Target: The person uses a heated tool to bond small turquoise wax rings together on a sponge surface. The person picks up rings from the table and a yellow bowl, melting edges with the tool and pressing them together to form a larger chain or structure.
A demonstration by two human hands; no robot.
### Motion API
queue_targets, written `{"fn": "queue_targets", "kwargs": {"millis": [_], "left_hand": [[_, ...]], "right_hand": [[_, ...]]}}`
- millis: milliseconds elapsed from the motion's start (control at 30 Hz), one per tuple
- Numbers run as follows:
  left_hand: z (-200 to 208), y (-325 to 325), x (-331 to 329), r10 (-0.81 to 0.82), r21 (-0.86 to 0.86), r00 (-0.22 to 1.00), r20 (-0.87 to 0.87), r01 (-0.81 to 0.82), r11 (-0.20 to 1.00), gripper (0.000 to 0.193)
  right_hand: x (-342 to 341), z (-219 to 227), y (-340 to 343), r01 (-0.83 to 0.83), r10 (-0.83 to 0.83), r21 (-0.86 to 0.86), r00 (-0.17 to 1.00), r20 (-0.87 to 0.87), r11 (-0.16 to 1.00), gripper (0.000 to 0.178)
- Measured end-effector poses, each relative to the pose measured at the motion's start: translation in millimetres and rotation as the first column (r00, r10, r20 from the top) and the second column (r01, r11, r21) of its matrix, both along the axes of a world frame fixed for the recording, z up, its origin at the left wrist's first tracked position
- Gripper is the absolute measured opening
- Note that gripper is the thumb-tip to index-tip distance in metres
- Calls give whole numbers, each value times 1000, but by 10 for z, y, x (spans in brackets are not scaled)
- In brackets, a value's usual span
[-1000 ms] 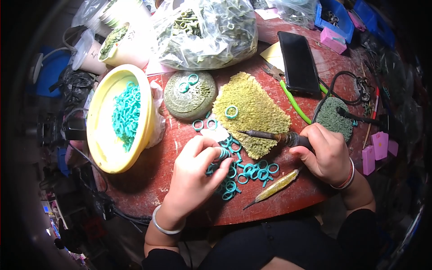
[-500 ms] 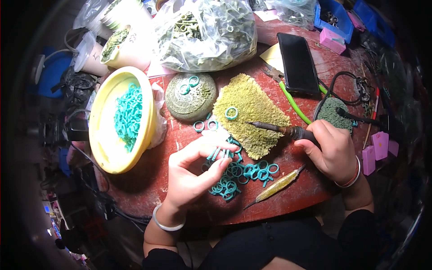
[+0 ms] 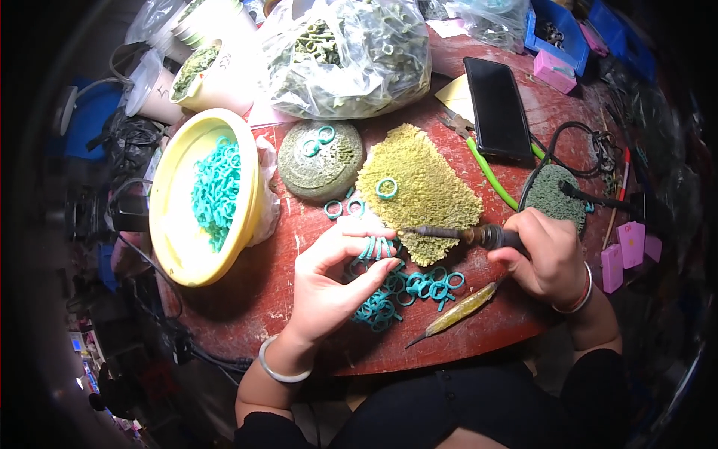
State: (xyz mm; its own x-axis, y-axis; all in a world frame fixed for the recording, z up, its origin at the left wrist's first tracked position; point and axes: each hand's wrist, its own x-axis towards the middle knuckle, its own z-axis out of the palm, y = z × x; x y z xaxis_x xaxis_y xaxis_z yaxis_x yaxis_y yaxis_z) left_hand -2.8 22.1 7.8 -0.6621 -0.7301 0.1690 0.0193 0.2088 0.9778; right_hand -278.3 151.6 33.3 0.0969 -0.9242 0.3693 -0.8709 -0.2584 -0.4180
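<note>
My left hand (image 3: 333,273) pinches several thin teal rings (image 3: 380,247) between thumb and fingers, just above a loose pile of similar rings (image 3: 378,310) on the red table. My right hand (image 3: 550,251) is wrapped round the dark handle of a soldering iron (image 3: 467,234). Its slim tip points left, close to the held rings; whether it touches them I cannot tell. Under the iron lies a rough yellow-green mat (image 3: 419,168) with one teal ring (image 3: 387,188) on it. Two teal rings (image 3: 326,135) rest on a round grey-green block (image 3: 320,168).
A yellow bowl (image 3: 161,247) of teal rings stands at the left. Behind sit a stuffed clear plastic bag (image 3: 351,67) and white cups (image 3: 217,82). To the right are a black phone (image 3: 497,108), green-handled pliers (image 3: 490,173), a cable and pink blocks (image 3: 632,241). A yellow-handled pointed tool (image 3: 460,310) lies near the front edge.
The iron's tip has swung left and down from the mat towards the held rings. My left hand has shifted slightly right and up, still pinching the rings.
</note>
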Motion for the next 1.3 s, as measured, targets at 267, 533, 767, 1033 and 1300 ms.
{"fn": "queue_targets", "kwargs": {"millis": [267, 533, 767, 1033, 1300], "left_hand": [[23, 3, 8, -13, -4, 999, 34, 14, 1000, 16], [55, -8, 0, 37, -278, 997, 65, -18, 961, 22], [41, -10, -8, 54, -337, 997, 64, -29, 941, 24], [-22, 68, 6, 128, 135, 991, -46, -121, 983, 23], [-71, 41, 28, 82, 125, 994, -75, -72, 990, 24]], "right_hand": [[45, -72, -4, -85, 85, -27, 996, -8, 996, 37], [2, 6, -2, 44, -42, 34, 998, -47, 998, 34], [-1, 10, 10, 69, -67, 50, 997, -46, 996, 33], [2, -2, 17, 80, -77, 44, 995, -64, 996, 33], [7, 9, 12, 82, -78, 62, 995, -64, 995, 33]]}}
